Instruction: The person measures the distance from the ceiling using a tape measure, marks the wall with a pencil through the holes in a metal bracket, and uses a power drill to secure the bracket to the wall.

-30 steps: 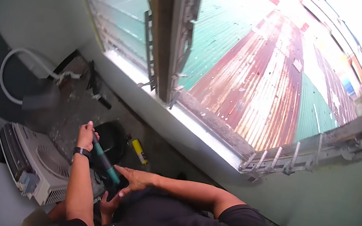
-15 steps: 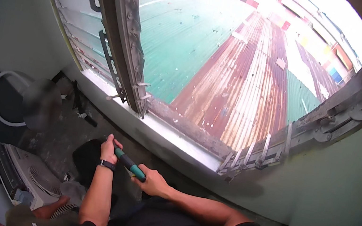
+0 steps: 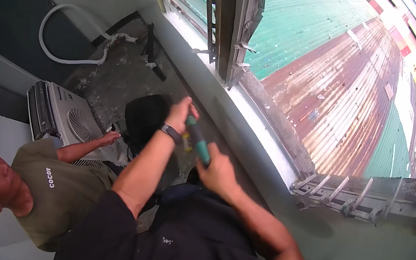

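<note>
A green-and-black cylindrical tool (image 3: pixel 199 138), like the body of a hand-held power tool, slants in front of my torso. My left hand (image 3: pixel 182 113), below a dark wrist strap, closes at its far end and hides what is there. Around the near end wraps my right hand (image 3: pixel 219 176). Motion blurs the tool and hands slightly. Just beyond them, low down, a small yellow item (image 3: pixel 187 143) shows in part; its kind is unclear.
A co-worker in an olive shirt (image 3: pixel 60 177) is at left, one arm over a grey air-conditioner unit (image 3: pixel 75 116). Behind lie a white hose loop (image 3: pixel 44 28) and a dark bar-like item (image 3: pixel 149 51). A black object (image 3: pixel 144 116) stands nearby. The window sill (image 3: pixel 259 122) runs along the right.
The view has swung left, so the room shifts rightward and the co-worker comes fully into sight. Both hands keep their hold on the tool, now tilted more steeply.
</note>
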`<state>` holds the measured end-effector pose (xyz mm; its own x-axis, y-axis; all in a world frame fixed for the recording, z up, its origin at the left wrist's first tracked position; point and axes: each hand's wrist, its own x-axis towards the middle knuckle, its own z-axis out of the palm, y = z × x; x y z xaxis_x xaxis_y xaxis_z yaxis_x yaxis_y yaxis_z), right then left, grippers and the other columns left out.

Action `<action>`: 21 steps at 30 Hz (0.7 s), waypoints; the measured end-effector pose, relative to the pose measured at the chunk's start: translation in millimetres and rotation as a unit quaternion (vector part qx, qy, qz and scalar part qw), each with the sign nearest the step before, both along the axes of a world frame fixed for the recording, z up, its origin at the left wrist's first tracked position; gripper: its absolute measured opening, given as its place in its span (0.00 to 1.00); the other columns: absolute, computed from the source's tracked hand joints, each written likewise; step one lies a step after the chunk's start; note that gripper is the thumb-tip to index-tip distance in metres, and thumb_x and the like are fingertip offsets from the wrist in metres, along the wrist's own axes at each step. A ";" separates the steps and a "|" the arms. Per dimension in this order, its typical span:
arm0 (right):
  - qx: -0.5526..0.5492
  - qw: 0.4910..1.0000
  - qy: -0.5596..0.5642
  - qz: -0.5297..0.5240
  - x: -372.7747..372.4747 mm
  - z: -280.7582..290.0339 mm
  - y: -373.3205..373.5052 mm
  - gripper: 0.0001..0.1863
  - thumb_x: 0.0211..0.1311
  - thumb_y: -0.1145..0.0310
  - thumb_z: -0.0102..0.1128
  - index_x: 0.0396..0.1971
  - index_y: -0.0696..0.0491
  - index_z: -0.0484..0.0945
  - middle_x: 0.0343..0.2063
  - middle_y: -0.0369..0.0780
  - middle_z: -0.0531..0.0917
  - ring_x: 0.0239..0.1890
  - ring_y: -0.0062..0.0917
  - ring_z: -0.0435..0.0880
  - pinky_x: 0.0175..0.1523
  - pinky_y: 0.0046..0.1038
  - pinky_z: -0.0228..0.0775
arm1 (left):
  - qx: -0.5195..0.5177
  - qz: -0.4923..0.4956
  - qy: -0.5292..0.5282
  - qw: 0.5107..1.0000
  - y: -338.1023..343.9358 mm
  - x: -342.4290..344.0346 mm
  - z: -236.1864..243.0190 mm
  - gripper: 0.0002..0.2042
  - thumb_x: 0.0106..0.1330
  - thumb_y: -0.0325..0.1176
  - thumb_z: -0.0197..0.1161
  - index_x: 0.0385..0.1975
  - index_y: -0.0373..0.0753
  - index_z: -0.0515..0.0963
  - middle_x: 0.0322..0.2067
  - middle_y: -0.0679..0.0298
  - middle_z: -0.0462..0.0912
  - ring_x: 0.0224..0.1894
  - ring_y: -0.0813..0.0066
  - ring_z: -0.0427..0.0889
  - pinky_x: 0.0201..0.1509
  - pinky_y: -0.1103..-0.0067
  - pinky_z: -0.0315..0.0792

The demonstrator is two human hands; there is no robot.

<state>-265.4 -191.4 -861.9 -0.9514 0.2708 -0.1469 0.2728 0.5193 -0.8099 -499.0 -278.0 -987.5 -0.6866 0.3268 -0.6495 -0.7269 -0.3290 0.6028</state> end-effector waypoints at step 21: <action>0.031 0.989 -0.072 0.122 -9.2 -56.3 -21.8 0.29 0.65 0.62 0.67 0.57 0.63 0.68 0.31 0.60 0.87 0.35 0.61 0.88 0.44 0.56 0.80 | 0.089 0.109 -0.211 0.967 -69.2 60.7 -111.8 0.11 0.78 0.38 0.64 0.39 0.41 0.71 0.23 0.64 0.75 0.24 0.73 0.78 0.28 0.73 0.79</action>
<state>-274.7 -213.1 -918.2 -0.9600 0.0484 -0.2759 0.2435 0.6308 -0.7368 -438.3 -347.2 -1099.3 -0.4378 0.3368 -0.8336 -0.7978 -0.5730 0.1875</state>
